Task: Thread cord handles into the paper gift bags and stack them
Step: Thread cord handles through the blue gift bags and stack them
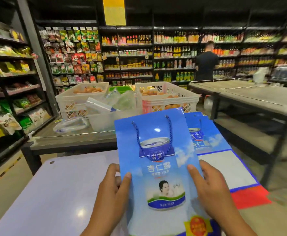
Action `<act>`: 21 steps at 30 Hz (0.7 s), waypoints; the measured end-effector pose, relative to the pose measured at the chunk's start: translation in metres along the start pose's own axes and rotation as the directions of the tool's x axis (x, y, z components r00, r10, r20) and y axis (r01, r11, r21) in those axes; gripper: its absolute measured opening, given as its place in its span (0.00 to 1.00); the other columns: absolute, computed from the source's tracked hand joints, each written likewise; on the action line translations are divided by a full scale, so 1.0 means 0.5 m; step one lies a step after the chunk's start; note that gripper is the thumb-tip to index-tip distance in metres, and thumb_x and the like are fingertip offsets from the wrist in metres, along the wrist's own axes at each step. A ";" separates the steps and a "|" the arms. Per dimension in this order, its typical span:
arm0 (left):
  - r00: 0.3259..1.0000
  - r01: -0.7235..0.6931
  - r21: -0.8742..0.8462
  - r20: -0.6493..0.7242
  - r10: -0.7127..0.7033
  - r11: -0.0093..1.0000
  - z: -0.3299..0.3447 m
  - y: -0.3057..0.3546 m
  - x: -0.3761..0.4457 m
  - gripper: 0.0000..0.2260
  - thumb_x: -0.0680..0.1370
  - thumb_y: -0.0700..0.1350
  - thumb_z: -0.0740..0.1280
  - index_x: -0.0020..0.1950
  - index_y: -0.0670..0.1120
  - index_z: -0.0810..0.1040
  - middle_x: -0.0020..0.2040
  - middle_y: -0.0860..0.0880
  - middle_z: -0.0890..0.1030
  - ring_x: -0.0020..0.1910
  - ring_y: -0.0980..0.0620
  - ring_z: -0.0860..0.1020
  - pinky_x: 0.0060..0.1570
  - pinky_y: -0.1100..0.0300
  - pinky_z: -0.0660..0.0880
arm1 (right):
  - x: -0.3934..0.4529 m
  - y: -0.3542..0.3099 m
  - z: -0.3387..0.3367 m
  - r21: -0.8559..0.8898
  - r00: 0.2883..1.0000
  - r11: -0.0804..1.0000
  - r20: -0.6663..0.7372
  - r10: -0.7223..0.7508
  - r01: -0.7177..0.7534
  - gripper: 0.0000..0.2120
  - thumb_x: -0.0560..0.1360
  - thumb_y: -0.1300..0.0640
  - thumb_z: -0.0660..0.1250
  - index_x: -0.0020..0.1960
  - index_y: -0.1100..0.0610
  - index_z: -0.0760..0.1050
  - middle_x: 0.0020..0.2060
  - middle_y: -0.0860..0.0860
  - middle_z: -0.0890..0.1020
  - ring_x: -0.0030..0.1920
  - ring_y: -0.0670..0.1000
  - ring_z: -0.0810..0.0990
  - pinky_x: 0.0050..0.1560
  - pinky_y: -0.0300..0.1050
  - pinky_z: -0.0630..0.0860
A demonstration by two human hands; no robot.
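Observation:
I hold a flat blue paper gift bag up over the white table. A dark blue cord handle hangs in a loop from two holes near its top edge. My left hand grips the bag's left edge, thumb on the front. My right hand grips the right edge the same way. Behind it, to the right, a stack of flat blue bags lies on the table, partly hidden by the held bag.
Two white plastic crates of produce and clear plastic wrap stand on a grey counter beyond the table. Grey display tables are at the right. Stocked shelves line the walls. A person in a dark shirt stands at the far shelves.

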State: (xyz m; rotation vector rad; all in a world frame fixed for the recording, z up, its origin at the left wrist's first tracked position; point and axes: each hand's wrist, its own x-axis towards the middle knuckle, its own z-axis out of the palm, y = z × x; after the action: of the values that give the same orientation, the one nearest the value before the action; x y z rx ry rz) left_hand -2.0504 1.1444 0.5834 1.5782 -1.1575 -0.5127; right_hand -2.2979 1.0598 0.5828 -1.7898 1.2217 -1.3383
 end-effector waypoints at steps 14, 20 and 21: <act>0.966 -0.225 0.469 0.220 0.133 0.854 0.406 0.081 0.320 0.16 0.81 0.59 0.66 0.55 0.47 0.70 0.49 0.44 0.81 0.48 0.40 0.80 0.44 0.48 0.78 | 0.330 0.231 -0.173 -0.831 0.988 0.537 -0.092 0.123 -0.144 0.21 0.84 0.44 0.58 0.75 0.48 0.67 0.60 0.55 0.76 0.60 0.58 0.78 0.54 0.54 0.78; 0.769 -0.596 0.638 0.276 0.577 0.488 0.436 0.076 0.317 0.25 0.75 0.50 0.73 0.70 0.52 0.71 0.72 0.48 0.71 0.73 0.43 0.70 0.67 0.44 0.72 | 0.339 0.270 -0.145 -0.815 0.995 0.570 0.084 -0.063 0.105 0.26 0.82 0.40 0.59 0.79 0.43 0.65 0.79 0.50 0.64 0.75 0.57 0.67 0.73 0.59 0.69; 0.722 -0.658 0.613 0.349 0.598 0.436 0.448 0.071 0.315 0.26 0.76 0.50 0.71 0.74 0.51 0.70 0.78 0.46 0.68 0.78 0.43 0.65 0.73 0.40 0.67 | 0.339 0.272 -0.135 -0.796 0.984 0.580 0.167 -0.068 0.175 0.29 0.82 0.36 0.55 0.81 0.42 0.62 0.81 0.49 0.61 0.79 0.55 0.63 0.77 0.60 0.64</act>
State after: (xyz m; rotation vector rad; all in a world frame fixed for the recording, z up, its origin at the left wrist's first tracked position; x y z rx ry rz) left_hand -2.1751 0.8981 0.5749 1.5529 -2.0563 0.4684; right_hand -2.3930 0.8543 0.5575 -2.5669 1.8563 -0.7087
